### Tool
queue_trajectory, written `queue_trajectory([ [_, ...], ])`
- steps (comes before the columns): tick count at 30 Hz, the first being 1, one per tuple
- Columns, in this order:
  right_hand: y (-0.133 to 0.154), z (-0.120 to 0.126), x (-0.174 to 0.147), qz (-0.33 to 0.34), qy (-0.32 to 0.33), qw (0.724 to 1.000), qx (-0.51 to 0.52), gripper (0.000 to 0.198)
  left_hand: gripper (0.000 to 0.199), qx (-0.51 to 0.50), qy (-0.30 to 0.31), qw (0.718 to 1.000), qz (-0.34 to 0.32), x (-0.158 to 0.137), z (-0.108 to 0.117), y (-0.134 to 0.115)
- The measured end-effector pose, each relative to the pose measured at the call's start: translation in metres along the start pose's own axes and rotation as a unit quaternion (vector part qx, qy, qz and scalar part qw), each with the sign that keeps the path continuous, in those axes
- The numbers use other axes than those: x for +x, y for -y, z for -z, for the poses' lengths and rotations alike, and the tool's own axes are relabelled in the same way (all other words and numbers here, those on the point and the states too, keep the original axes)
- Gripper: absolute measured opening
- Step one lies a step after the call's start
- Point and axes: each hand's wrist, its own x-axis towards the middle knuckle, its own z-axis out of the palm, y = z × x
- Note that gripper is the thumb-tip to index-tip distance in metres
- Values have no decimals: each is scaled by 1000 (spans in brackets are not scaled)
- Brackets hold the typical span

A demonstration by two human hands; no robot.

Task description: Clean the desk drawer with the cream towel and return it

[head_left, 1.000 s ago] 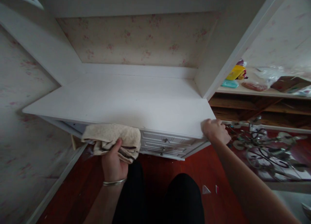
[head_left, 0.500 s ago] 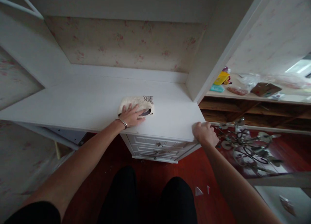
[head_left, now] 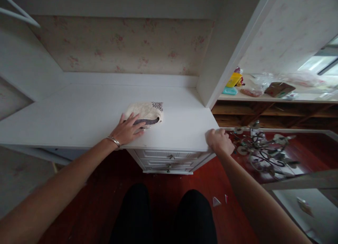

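Observation:
My left hand (head_left: 128, 128) lies open with fingers spread on the front left part of a cream folded cloth (head_left: 142, 110). The cloth has a dark printed pattern at its far right corner and a dark strip along its near side. It rests on a white desktop (head_left: 179, 131) near the front edge. At the desktop's front right corner, my right hand (head_left: 220, 141) is closed over the edge, its fingertips partly hidden.
Below the desktop stands a white drawer unit (head_left: 169, 159) with small knobs. A metal chandelier (head_left: 264, 148) lies on the red floor to the right. Behind it, a low shelf (head_left: 285, 98) bears bags and a cardboard box (head_left: 280, 89). A white upright panel (head_left: 227, 53) rises at the desk's right.
My left hand has slid left on the cloth, uncovering more of its dark strip. My right hand stays at the desk corner. The view has shifted slightly.

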Motion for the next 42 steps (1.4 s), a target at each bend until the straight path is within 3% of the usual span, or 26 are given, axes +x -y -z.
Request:
queue_trajectory([
  [3,0,-1,0,2,-5,1000,0,59,45,12,-41,999,32,-35,2,21],
  [5,1,0,0,0,-3,1000,1,58,47,10,-40,993,109,-51,0,39],
  [9,2,1,-1,-8,1,1000,-3,57,54,-28,47,942,331,-63,-12,73],
  [11,3,2,0,-9,2,1000,-4,57,56,-43,73,919,384,-63,-19,81],
  [15,3,-1,1,-9,-1,1000,-7,59,56,-45,43,918,392,-61,-24,79],
  [24,0,-6,4,-7,-13,1000,0,62,49,-11,23,917,399,-60,-10,67],
  [32,-1,-8,4,0,-19,1000,6,61,47,-9,-2,909,418,-60,-11,65],
  [42,0,-7,4,-8,-16,1000,2,61,42,-41,-34,898,437,-58,-6,60],
])
